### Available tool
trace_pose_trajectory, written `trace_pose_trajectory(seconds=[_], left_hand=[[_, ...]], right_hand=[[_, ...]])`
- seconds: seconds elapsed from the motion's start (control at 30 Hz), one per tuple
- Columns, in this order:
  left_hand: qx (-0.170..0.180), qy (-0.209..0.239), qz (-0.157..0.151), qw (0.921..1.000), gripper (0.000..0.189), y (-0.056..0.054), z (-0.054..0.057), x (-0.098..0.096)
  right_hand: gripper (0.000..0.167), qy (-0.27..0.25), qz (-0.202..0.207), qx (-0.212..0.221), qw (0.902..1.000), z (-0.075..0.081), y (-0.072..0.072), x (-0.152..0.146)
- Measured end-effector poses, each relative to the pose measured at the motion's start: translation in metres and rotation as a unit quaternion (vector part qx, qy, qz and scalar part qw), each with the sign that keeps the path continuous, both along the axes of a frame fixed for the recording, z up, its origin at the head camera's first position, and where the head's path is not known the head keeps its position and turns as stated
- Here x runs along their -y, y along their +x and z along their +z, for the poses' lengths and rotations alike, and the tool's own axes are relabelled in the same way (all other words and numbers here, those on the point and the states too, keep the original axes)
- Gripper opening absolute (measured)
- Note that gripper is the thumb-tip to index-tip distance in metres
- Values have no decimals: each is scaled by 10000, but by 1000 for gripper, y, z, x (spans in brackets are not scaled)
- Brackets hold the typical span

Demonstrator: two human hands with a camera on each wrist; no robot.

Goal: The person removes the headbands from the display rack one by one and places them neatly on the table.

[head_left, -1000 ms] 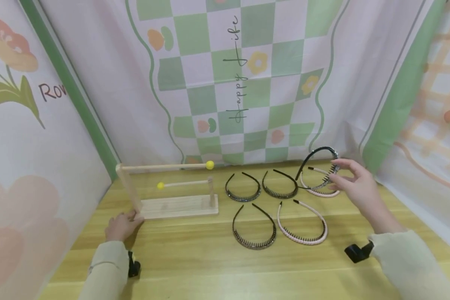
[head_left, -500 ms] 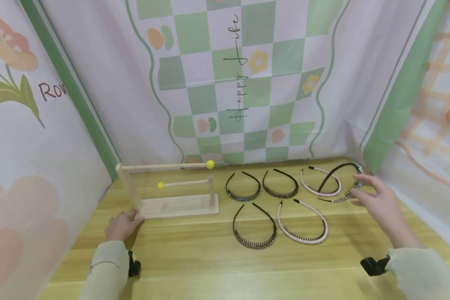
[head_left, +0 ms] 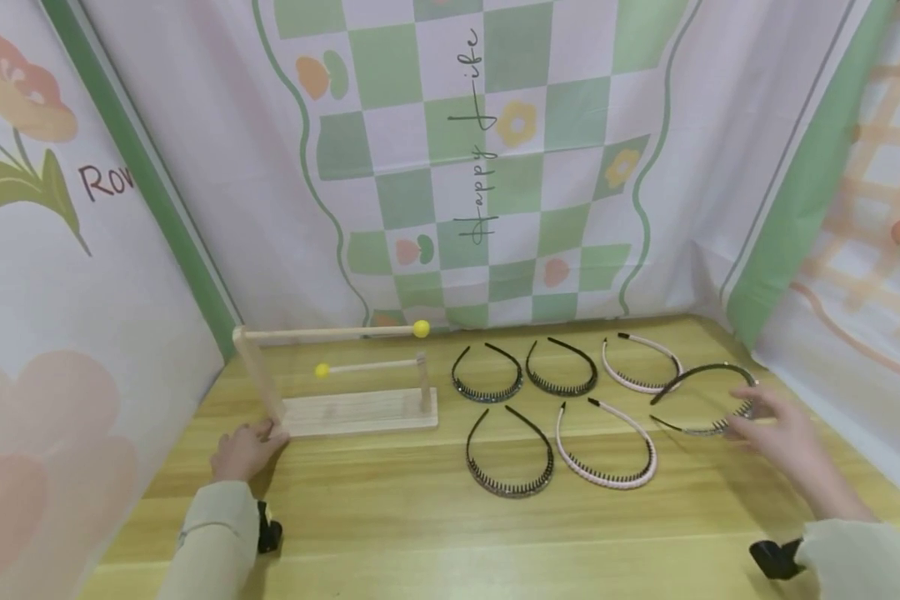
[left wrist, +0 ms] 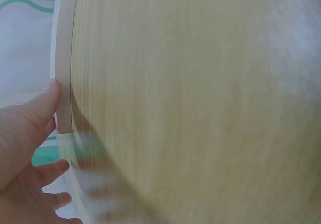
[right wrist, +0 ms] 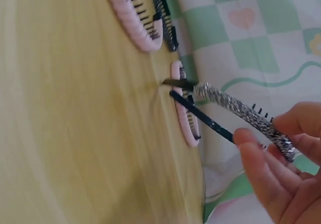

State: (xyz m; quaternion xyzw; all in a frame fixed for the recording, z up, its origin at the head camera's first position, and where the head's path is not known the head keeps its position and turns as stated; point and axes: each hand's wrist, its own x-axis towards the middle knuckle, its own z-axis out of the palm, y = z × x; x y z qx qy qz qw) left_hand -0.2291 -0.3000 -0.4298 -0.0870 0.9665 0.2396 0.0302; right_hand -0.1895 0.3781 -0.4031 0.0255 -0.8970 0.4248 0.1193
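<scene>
My right hand (head_left: 783,437) pinches a black toothed headband covered in silver glitter (right wrist: 235,108) between thumb and fingers. The headband is tilted, and its two ends point left, near a pink headband (head_left: 647,387) at the back right. At the left, a pale wooden stand (head_left: 356,414) has two horizontal rods tipped with yellow balls. My left hand (head_left: 242,452) holds the near left end of its base; in the left wrist view the thumb (left wrist: 45,103) lies against the wood edge, with the other fingers spread lower down. No headband hangs on the rods.
Two dark headbands (head_left: 487,395) (head_left: 562,389) lie in the back row. Nearer are another dark headband (head_left: 512,490) and a second pink headband (head_left: 607,482). A patterned cloth (head_left: 453,208) hangs behind the wooden table (head_left: 390,517).
My right hand has moved right and toward me with the glitter headband, lowering it away from the back row. The left hand and the stand have stayed in place.
</scene>
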Motion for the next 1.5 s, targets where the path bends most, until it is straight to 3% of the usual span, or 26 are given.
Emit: trace_pose_trajectory(seconds=[0.17,0.33,0.6,0.73,1.2,1.33,1.5], left_hand=[[-54,-61,-39,10000,65,-1,0,0],[-66,-73,-44,9999,64,-1,0,1],[8,-76,-18,10000,64,-2,0,2],[78,-18,15,10000,65,-2,-2,2],[50,-79,-11,10000,64,-1,-1,4],[106,-96,-14,9999,64,-1,0,4],[113,-107,-44,9999,65,-3,-1,4]], right_hand=[[44,582,-62,898,9942,-3,6,-11],[37,866,386,1522,9838,-6,8,-14],[29,-202,651,2275,9714,-16,8,-2],[28,-267,752,2395,9676,-20,9,2],[19,47,721,2409,9679,-27,9,8],[25,-99,816,2438,9663,-25,8,9],[36,107,824,2149,9731,-17,1,15]])
